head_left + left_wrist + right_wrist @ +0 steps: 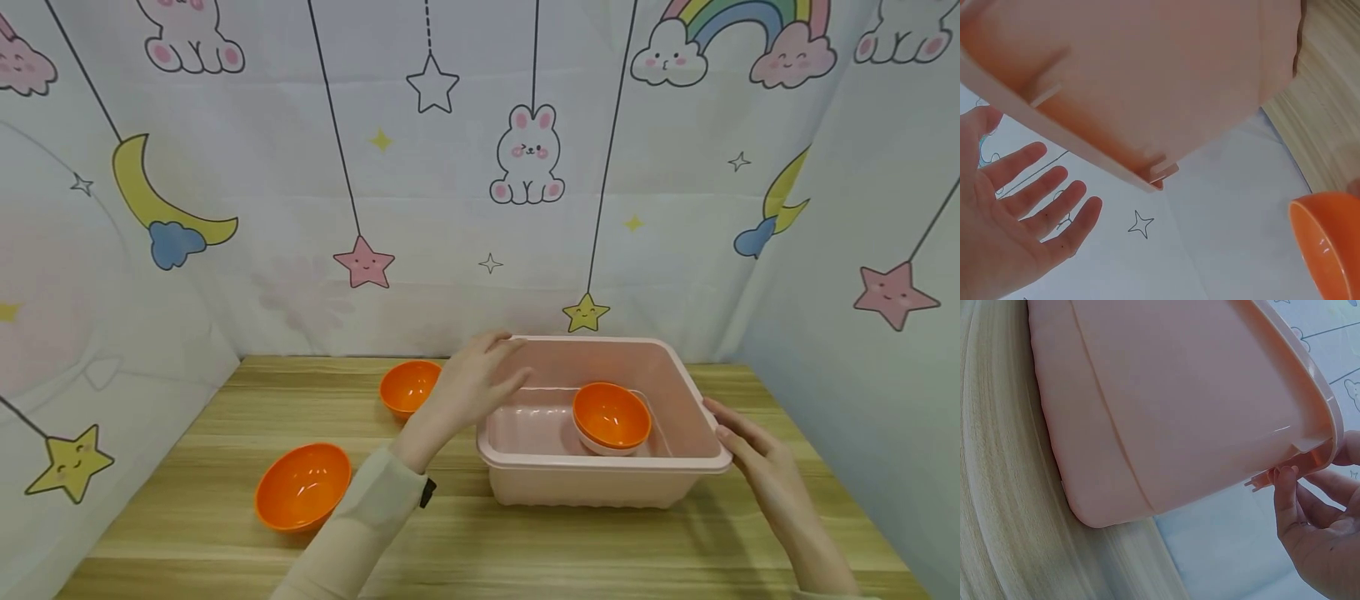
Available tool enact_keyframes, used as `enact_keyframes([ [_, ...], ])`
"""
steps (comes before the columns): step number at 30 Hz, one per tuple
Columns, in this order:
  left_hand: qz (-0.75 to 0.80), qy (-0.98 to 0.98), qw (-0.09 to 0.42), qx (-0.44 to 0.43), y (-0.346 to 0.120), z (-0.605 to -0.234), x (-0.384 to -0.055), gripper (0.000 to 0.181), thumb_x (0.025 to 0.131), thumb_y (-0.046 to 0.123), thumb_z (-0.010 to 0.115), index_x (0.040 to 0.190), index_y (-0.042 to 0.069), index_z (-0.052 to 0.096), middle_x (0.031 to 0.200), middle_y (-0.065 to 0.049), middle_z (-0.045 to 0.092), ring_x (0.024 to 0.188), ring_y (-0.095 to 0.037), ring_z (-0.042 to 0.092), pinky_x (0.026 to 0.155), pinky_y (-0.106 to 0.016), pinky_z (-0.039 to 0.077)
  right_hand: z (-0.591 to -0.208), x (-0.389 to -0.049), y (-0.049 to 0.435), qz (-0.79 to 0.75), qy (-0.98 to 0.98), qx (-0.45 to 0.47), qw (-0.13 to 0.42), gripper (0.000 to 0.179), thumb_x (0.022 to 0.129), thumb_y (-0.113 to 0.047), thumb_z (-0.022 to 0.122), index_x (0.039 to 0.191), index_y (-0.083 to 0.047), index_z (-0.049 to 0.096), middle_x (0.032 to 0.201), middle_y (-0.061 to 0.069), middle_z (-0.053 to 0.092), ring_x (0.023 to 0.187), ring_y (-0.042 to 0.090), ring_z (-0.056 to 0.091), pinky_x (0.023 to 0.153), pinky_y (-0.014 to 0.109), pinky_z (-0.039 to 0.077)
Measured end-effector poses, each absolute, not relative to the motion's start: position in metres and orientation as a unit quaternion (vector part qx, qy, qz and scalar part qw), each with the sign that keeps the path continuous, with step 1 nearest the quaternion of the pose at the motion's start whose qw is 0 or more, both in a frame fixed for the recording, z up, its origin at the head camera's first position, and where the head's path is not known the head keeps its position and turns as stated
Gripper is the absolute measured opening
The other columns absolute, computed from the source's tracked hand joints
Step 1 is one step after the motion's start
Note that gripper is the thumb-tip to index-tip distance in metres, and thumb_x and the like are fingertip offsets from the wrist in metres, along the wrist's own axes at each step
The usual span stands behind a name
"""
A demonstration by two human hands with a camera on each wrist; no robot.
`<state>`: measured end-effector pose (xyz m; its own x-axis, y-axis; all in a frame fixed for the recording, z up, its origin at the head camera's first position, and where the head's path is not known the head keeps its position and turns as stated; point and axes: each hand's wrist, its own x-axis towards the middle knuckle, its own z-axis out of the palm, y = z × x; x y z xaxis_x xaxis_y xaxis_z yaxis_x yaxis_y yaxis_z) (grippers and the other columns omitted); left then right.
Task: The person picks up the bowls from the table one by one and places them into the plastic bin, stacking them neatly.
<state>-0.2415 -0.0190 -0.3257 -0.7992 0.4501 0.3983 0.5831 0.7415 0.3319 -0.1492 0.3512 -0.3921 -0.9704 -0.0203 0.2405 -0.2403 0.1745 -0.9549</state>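
Left hand (468, 387): fingers loosely spread, held beside the left rim of the tub; whether the rim is touched cannot be told from the head view, while the left wrist view shows the four fingers apart from it. Right hand (765, 462): the right rim is pinched between thumb and fingers, a grip seen clearly only in the right wrist view.

Tub (585, 485): pink, smooth, plastic-looking, rectangular with rounded corners and a turned-out rim; stood upright on the table (225, 542). Small tabs beneath the rim are shown by the wrist views alone. Its contents, seen only from the head: one glossy orange bowl (611, 415), tilted, with a pale rounded piece (609, 450) visible beneath, placed right of centre.

Outside, left of the tub: a far orange bowl (408, 387), partly covered by the left hand, and a near orange bowl (303, 487). Table: wood-grained. Backdrop (450, 183): creased cloth, printed with stars, moons and rabbits.
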Motion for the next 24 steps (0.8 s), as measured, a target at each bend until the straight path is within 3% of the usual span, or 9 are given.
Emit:
enact_keyframes([
  [11, -0.273, -0.916, 0.191, -0.223, -0.028, -0.343, -0.244, 0.043, 0.095, 0.040, 0.057, 0.130, 0.016, 0.060, 0.135, -0.009, 0.056, 0.123, -0.029, 0.055, 0.098, -0.049, 0.048, -0.390, -0.148, 0.350, 0.624, -0.775, 0.065, 0.079, 0.046, 0.101, -0.019, 0.048, 0.145, -0.005, 0.041, 0.133, -0.027, 0.053, 0.117, -0.018, 0.047, 0.088, 0.003, 0.041],
  [24, -0.300, -0.913, 0.223, -0.167, -0.043, -0.354, -0.248, 0.041, 0.094, 0.035, 0.058, 0.128, 0.013, 0.060, 0.131, -0.007, 0.059, 0.122, -0.028, 0.054, 0.096, -0.052, 0.048, -0.391, -0.149, 0.350, 0.634, -0.766, 0.067, 0.085, 0.046, 0.101, -0.017, 0.048, 0.145, -0.004, 0.041, 0.131, -0.027, 0.054, 0.117, -0.017, 0.048, 0.088, 0.003, 0.041],
])
